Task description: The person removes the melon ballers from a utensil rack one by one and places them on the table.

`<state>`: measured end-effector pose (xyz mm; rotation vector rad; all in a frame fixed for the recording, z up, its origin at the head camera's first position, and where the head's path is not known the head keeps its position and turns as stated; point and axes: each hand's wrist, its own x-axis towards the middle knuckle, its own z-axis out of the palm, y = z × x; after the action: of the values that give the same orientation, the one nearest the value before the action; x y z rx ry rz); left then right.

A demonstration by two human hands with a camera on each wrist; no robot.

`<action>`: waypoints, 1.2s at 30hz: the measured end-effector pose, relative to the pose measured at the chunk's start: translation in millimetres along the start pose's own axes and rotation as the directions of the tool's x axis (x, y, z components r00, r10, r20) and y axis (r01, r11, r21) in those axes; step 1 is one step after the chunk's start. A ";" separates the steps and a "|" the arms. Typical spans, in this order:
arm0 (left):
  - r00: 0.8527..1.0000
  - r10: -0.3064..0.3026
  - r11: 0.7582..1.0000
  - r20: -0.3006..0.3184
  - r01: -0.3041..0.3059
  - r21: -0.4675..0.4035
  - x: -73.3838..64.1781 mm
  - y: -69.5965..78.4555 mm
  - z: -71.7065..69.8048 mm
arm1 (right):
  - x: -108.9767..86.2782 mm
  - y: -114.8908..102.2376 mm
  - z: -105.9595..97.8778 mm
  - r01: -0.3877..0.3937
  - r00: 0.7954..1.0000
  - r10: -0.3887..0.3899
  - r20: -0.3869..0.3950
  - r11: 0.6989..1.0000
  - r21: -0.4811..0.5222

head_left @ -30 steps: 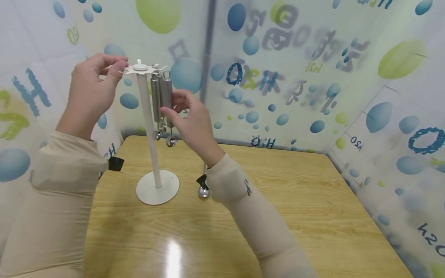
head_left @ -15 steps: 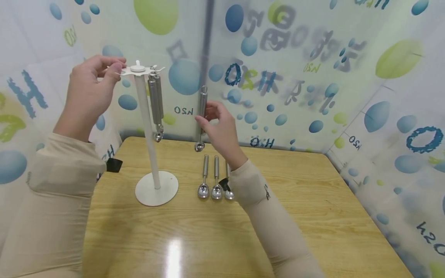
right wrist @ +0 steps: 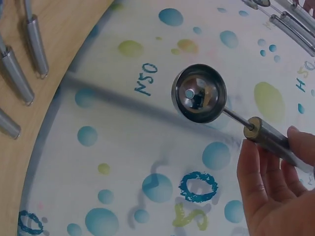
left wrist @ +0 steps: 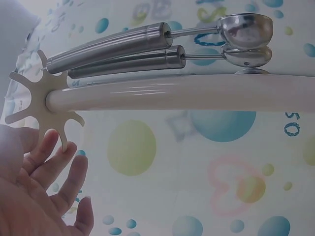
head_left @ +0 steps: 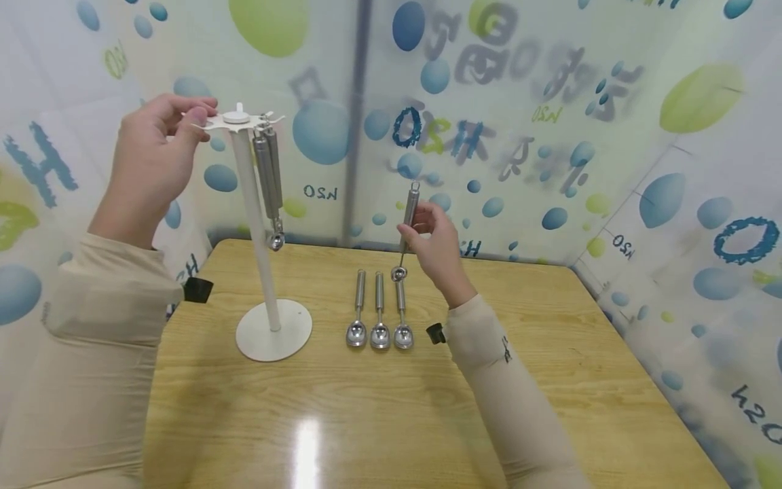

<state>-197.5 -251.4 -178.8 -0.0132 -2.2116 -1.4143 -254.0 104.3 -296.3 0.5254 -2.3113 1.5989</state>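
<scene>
My left hand (head_left: 153,146) pinches a hook arm of the white rack's star-shaped top (head_left: 236,118). From the opposite side of that top hang steel scoops with ribbed handles (head_left: 269,170); two show in the left wrist view, a nearer scoop (left wrist: 113,46) and one behind it (left wrist: 128,62). My right hand (head_left: 441,251) grips another steel scoop (head_left: 412,204) by its handle, bowl downward, above the table's back part. The right wrist view shows its round bowl (right wrist: 199,93), with a small spot inside, and the thumb and fingers around the handle.
Three scoops lie side by side on the wooden table (head_left: 342,421): a left scoop (head_left: 357,333), a middle one (head_left: 380,335) and a right one (head_left: 403,335). The rack's round base (head_left: 253,339) stands left of them. Patterned curtains (head_left: 519,204) enclose the table's back and sides.
My right hand has carried the scoop off the rack, to the right and down, over the table's back part. The left hand keeps its pinch on the rack's top.
</scene>
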 end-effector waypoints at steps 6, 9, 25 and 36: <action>1.000 -0.001 1.000 -0.005 0.001 -0.016 0.8 0.1 1.3 | -5.5 21.3 -13.7 -0.075 0.997 0.075 0.009 0.997 -0.011; 1.000 -0.005 1.000 -0.009 0.005 -0.018 0.3 -0.8 0.6 | -9.2 30.6 -18.4 -0.100 0.995 0.100 0.010 0.995 -0.027; 1.000 -0.015 1.000 -0.015 0.015 -0.015 -0.9 0.5 1.5 | -19.9 79.0 -29.2 -0.351 0.936 0.353 0.000 0.932 -0.091; 1.000 -0.013 1.000 -0.019 0.012 -0.022 -2.8 2.3 1.8 | -27.0 118.2 -26.2 -0.445 0.887 0.459 0.055 0.880 -0.167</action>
<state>-195.2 -248.1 -178.6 0.0065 -2.1849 -1.4390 -282.1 170.4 -397.4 0.0149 -2.7486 1.5891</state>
